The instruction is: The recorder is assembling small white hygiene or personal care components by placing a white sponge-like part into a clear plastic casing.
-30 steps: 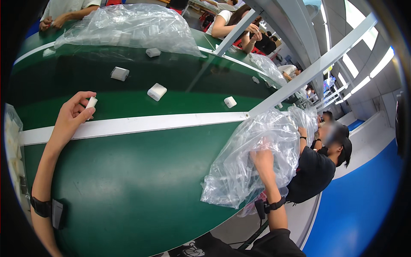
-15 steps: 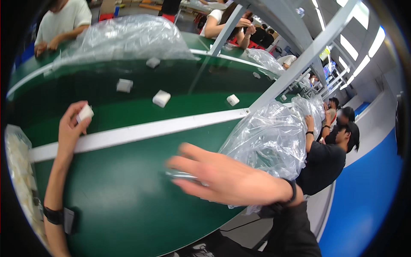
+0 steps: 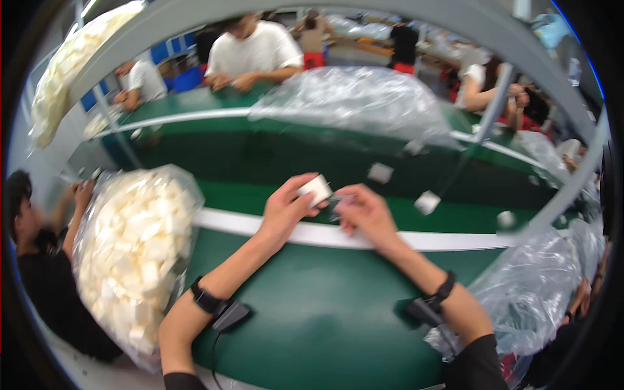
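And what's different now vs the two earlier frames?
Right hand was inside the clear plastic bag at right, then came out; it has moved left, now beside the left hand, pinching a small clear piece. The view swung left, showing more of the bag of white pieces.

Same: left hand still grips a white block.

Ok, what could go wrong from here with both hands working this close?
The white block might slip, as much of it sticks out of the left hand. The small clear piece could drop from the right hand; blur hides the hold. The black cable hanging from the left-wrist device might snag.
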